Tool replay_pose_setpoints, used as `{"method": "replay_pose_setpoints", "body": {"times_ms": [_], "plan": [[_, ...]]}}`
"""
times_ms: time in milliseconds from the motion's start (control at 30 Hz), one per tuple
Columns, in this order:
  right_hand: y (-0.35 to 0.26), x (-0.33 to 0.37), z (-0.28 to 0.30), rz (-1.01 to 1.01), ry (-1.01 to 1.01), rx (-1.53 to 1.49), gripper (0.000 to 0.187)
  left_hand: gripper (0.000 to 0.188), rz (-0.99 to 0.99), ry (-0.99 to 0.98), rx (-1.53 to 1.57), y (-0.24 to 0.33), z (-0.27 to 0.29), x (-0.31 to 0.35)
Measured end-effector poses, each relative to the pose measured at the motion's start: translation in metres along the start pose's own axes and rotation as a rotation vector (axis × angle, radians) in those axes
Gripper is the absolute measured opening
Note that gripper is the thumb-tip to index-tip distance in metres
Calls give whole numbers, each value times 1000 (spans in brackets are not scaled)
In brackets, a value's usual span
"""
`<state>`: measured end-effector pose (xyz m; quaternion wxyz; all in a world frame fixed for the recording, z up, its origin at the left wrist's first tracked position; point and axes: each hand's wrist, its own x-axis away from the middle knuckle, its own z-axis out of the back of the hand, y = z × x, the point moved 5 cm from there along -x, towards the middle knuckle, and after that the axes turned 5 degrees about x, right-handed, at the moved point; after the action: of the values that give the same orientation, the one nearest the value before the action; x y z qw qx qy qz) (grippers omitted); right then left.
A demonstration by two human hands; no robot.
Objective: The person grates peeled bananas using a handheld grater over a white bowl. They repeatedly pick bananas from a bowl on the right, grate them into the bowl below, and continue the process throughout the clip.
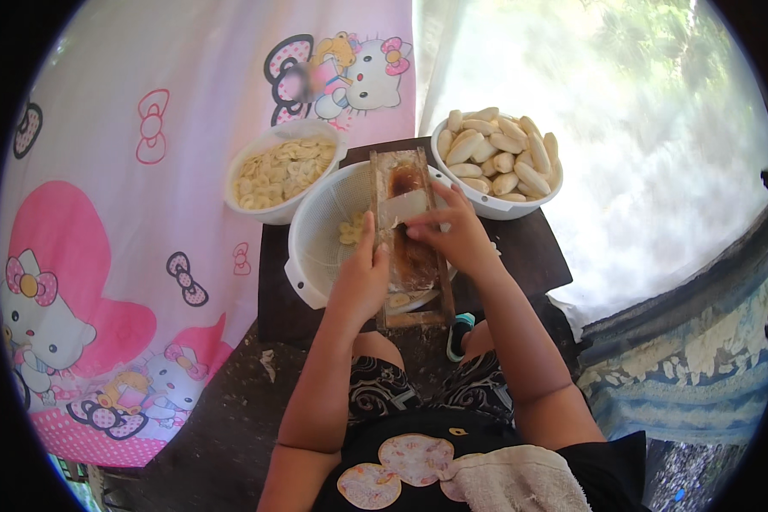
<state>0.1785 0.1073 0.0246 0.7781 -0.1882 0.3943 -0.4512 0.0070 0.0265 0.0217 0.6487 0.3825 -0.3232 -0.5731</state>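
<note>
A wooden slicer board [435, 286] with a pale metal blade plate [404, 207] lies lengthwise across a white plastic colander [297, 243]. My left hand [363, 277] grips the board's left edge, thumb along the frame. Over the blade, my right hand [448, 226] has its thumb and index finger pinched close together at the plate's lower edge. Whatever sits between those fingertips is too small to make out. Some thin yellowish slices [350, 230] rest inside the colander, left of the board. Wet brown stain marks the wood above and below the plate.
At the back left stands a white basin [230, 183] of pale slices [286, 171]. A white basin [495, 207] heaped with whole peeled bananas [503, 158] is at the back right. Everything stands on a dark low table [538, 256]. A printed curtain [205, 77] hangs left.
</note>
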Motion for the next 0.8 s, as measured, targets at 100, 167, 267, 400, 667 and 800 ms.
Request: {"method": "replay_pose_setpoints", "body": {"times_ms": [100,167,267,400,667,800], "plan": [[9,-30,-5,-13,45,43,23,60,20,-21,20,2,-1,1],[14,-48,-8,-36,36,49,21,61,9,-11,33,2,-1,1],[4,-52,-4,35,82,129,17,61,-19,12,40,2,0,-1],[-29,-24,-5,173,-159,216,24,59,22,6,63,-4,-2,-2],[-93,42,0,445,-293,422,43,59,-81,20,108,-18,-8,-11],[-101,60,11,420,-379,481,32,59,-122,49,72,-17,-6,-13]]}}
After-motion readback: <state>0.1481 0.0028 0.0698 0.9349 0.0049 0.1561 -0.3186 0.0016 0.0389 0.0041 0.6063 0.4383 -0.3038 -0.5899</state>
